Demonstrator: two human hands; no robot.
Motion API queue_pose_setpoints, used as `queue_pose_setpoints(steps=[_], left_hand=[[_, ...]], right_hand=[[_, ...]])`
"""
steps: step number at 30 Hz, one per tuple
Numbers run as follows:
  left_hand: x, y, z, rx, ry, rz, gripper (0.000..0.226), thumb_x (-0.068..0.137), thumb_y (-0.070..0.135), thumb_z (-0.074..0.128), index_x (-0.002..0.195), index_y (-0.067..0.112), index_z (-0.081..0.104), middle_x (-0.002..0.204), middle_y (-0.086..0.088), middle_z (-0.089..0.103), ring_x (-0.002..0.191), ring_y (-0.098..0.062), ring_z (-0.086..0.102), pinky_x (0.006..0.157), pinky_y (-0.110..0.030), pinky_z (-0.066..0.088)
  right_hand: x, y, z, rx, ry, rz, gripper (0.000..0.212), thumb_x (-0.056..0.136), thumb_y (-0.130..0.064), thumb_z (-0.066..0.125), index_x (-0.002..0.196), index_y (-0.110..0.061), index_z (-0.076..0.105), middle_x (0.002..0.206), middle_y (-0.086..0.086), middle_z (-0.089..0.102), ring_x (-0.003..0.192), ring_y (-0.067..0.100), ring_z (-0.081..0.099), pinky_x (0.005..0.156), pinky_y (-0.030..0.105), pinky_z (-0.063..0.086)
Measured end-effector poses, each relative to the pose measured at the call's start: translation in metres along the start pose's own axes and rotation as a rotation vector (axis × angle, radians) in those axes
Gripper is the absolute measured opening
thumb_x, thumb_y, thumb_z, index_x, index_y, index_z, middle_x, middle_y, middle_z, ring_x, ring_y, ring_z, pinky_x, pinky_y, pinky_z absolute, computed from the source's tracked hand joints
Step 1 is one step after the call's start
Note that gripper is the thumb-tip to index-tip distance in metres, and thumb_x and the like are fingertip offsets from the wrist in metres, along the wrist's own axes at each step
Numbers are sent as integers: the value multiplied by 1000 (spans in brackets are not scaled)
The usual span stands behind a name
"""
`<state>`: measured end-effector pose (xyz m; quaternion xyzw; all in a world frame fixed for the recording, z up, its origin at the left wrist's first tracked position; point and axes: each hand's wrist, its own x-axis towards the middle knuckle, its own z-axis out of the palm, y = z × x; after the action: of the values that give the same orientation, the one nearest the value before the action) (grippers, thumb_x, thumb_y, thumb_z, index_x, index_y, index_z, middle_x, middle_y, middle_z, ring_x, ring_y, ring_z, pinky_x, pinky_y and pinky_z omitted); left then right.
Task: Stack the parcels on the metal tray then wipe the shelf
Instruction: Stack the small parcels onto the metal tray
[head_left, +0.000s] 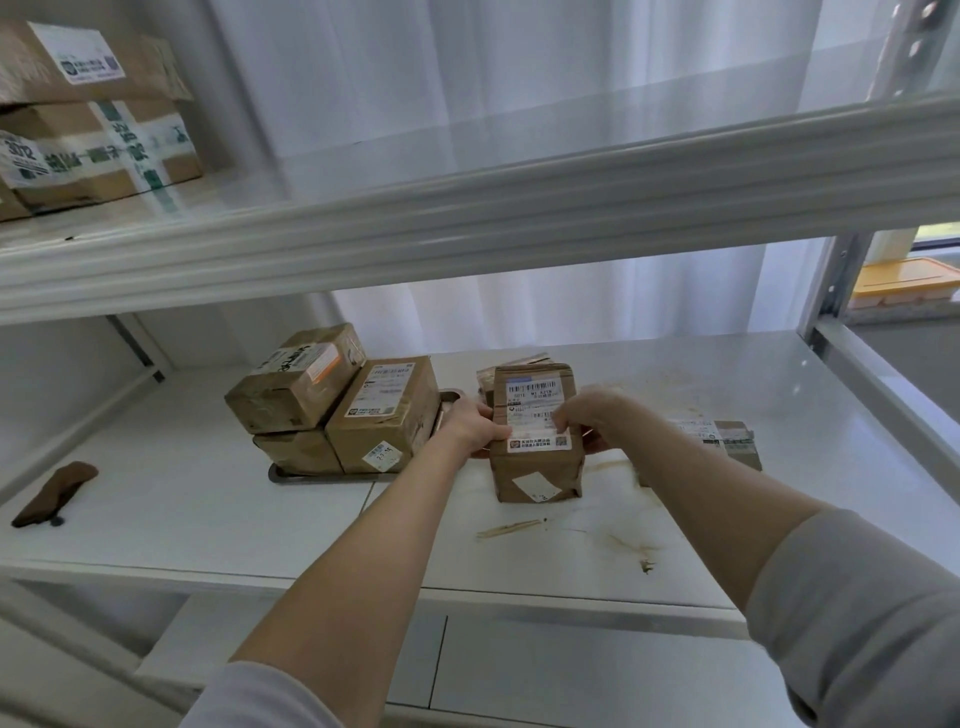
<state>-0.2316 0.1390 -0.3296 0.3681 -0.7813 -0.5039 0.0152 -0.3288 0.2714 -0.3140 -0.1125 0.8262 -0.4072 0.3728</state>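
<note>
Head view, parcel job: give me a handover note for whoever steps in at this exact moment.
Left hand and right hand grip the upright parcel from either side, right of the metal tray.
Done: three parcels sit on the tray.
Left: stack the upright parcel, the parcel behind it and the flat parcel at far right; then wipe the stained shelf, probably with the brown cloth.

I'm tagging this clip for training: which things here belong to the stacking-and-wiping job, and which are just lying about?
Job: held parcel, gripped by left hand and right hand; metal tray; three parcels on tray; parcel behind; flat parcel at right; brown cloth; stained shelf.
Lying about: boxes on upper shelf; yellow-lidded container.
</note>
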Motion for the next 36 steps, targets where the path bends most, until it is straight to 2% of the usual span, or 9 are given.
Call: queue_pose_setpoints(steps=[2,5,7,9,14,22,27,30,36], left_hand=[[1,-2,-1,-3,28,6,26,84,2,66,110,7,65,111,-11,70,99,-24,68,85,-40,57],[3,-3,-2,-6,44,4,35,85,1,64,119,8,58,114,-11,68,103,-26,66,88,-42,56],[3,-3,-1,47,22,35,36,83,19,70,117,11,61,109,-7,70,101,-23,67,90,-40,55],[1,-1,-2,93,7,66,48,77,44,73,115,16,64,109,-3,70,103,-20,66,95,-39,53],[-8,7,-6,205,-19,-29,116,50,89,56,138,14,43,132,-8,55,117,-25,54,99,-37,45],[-11,0,-22,-56,-33,-160,76,72,52,72,128,6,51,103,-11,69,78,-21,68,55,-26,56],[-15,-8,-30,-278,-51,-187,43,76,36,68,109,9,63,93,-11,70,80,-25,67,75,-40,58],[-20,-6,-35,-378,-38,-195,22,79,32,64,94,16,61,88,-8,65,79,-22,61,68,-33,54],[-22,-5,-39,-424,-28,-192,21,76,30,61,95,21,58,97,-8,62,87,-22,58,63,-33,50]], right_hand=[[1,3,1,28,-6,4,28,87,5,55,114,0,55,97,12,66,76,22,65,54,29,54],[1,4,5,35,-15,20,24,90,-2,58,114,-1,56,97,10,66,83,20,64,74,29,56],[0,3,6,50,-10,21,20,91,-8,60,110,-3,57,99,9,65,82,19,63,77,27,54],[0,1,6,66,26,-3,17,92,-14,62,106,-4,58,89,8,64,71,17,60,64,25,51],[-2,-2,11,170,60,-122,31,90,-31,63,113,-9,61,90,6,59,79,17,56,74,29,49],[-6,-9,23,210,-30,-205,30,95,-26,59,123,-15,61,86,0,53,75,11,49,70,25,45],[5,-2,20,251,93,-168,27,88,-12,66,113,-5,59,108,11,60,94,20,50,90,36,48],[6,2,17,256,58,-130,33,86,-27,71,107,-10,51,114,11,54,102,22,51,89,34,48],[6,3,16,247,-59,-69,55,81,-50,69,113,-14,43,118,11,52,109,26,53,94,38,49]])
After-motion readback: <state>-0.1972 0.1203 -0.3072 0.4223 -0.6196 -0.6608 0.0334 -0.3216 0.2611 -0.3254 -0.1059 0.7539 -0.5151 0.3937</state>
